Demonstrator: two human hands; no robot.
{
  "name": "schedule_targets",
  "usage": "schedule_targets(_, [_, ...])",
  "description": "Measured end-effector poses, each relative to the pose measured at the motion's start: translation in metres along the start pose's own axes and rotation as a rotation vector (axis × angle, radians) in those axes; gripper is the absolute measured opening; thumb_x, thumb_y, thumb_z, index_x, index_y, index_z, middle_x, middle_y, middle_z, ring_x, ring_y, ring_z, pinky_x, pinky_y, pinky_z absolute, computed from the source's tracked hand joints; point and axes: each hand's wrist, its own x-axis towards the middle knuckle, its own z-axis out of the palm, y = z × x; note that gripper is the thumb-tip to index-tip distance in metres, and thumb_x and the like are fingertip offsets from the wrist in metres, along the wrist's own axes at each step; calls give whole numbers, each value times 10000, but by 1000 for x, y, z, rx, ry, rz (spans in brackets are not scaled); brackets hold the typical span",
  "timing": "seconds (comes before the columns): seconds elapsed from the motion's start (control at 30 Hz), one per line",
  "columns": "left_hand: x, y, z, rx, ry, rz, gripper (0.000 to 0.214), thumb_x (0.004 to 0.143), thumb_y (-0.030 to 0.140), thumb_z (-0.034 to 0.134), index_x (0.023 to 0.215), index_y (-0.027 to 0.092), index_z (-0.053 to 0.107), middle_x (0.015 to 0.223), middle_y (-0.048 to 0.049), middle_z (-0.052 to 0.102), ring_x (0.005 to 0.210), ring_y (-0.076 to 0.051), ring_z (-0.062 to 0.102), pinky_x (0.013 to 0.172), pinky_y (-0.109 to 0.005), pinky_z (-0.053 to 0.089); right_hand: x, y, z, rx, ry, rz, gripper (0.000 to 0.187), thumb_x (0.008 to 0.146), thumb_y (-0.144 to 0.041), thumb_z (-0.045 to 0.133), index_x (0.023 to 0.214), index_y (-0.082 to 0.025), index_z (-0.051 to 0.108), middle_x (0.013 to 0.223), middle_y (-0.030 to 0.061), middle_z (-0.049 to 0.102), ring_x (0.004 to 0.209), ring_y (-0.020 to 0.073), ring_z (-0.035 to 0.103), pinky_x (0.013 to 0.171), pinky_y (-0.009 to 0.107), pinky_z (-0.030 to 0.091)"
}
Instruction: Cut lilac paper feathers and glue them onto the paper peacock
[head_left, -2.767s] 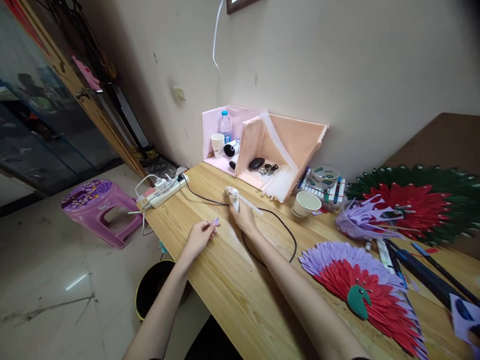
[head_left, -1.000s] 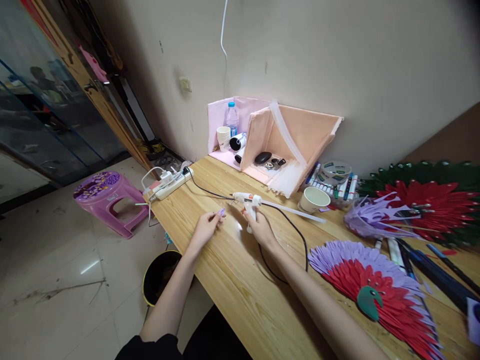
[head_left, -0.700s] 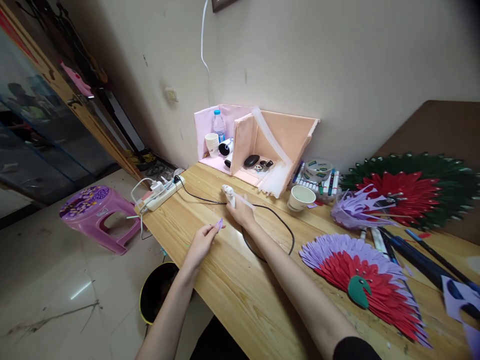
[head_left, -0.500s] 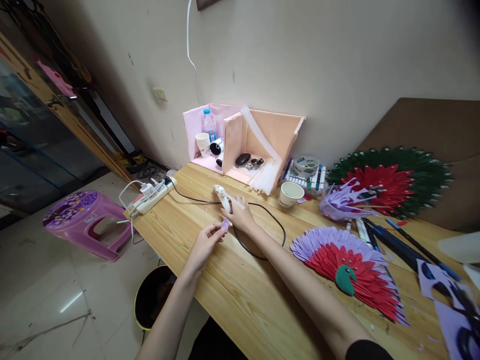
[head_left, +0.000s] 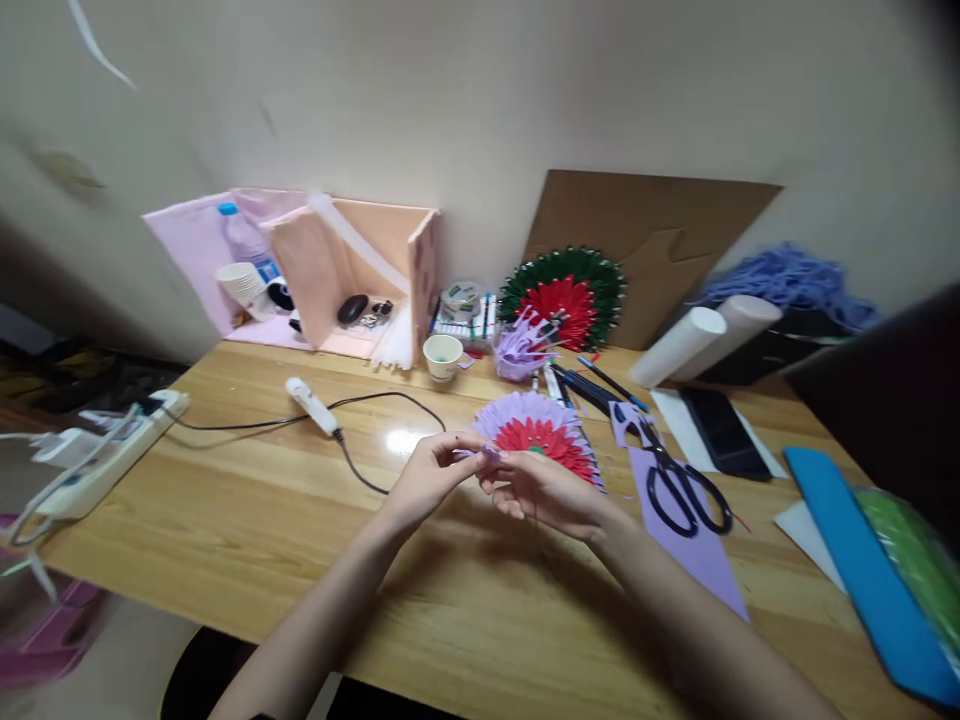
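My left hand pinches a small purple foam or paper piece between thumb and fingers. My right hand meets it from the other side, its thumb and forefinger closed on the same piece and its other fingers curled below. Just behind them lies a fan-shaped craft of layered purple and red petals with a green centre, partly covered by my hands. To the left rests a white hand-held tool on a black cord, touched by neither hand.
A power strip sits at the left table edge. Pink partitioned box, paper cup and green-red fan stand at the back. Black scissors lie on purple sheet; phone and blue board are farther right.
My right hand has let go of the white corded tool, which now lies on the table, and has joined my left hand at the purple piece. The view has swung right.
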Motion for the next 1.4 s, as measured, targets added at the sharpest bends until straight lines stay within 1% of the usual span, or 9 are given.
schedule_targets(0.17, [9,-8,35,102,-114,93,173,758,312,626,812,168,703,898,-81,658,902,-207,580,837,-308,433,-39,3,-16,240,58,-42,177,805,-304,551,872,-152,611,711,6,553,523,49,472,409,135,311])
schedule_targets(0.37, [18,-15,63,204,-221,83,211,777,304,609,946,198,676,1011,-76,631,962,-205,563,858,-304,421,-71,0,-35,392,142,-65,104,719,-228,611,752,-130,596,639,-15,515,494,39,421,406,144,273])
schedule_targets(0.47, [31,-20,72,390,-164,98,275,796,293,577,1055,210,618,1065,-75,607,956,-202,558,827,-298,427,-78,-6,-66,321,341,-236,105,688,-234,626,717,-137,596,643,-12,533,536,56,452,456,164,331])
schedule_targets(0.6, [61,-36,86,785,-85,264,182,837,274,498,933,196,632,936,-67,609,926,-208,544,828,-321,403,-74,-15,-123,54,686,-491,207,641,-338,649,689,-156,562,632,-22,528,534,62,457,473,186,353])
schedule_targets(0.7, [90,-49,102,1044,-50,312,147,824,277,517,864,182,622,884,-65,596,889,-212,536,771,-317,409,-62,-20,-156,-5,766,-508,253,611,-373,652,646,-165,513,605,-41,493,486,47,426,416,172,309])
schedule_targets(0.77, [106,-55,113,1168,-13,326,126,798,281,553,827,171,608,857,-65,594,861,-209,535,738,-304,407,-54,-20,-166,-55,801,-495,254,609,-372,643,627,-166,494,577,-49,470,443,38,391,368,162,251])
schedule_targets(1.0, [128,-61,137,1441,51,295,92,767,253,557,747,167,583,831,-80,600,812,-223,537,659,-305,385,-43,-17,-173,-262,899,-416,191,661,-346,560,624,-182,468,502,-76,416,341,22,272,327,167,127])
schedule_targets(1.23, [127,-67,141,1461,85,274,116,808,213,479,742,185,569,832,-74,610,805,-216,541,608,-299,356,-44,-19,-178,-459,968,-364,144,676,-284,504,578,-189,459,411,-89,377,328,40,254,357,198,170])
schedule_targets(1.4, [121,-74,134,1387,143,269,112,823,224,465,749,188,541,793,-52,611,771,-200,536,621,-290,358,-39,-20,-174,-558,943,-328,121,670,-268,495,587,-180,494,460,-60,462,373,58,334,392,201,238])
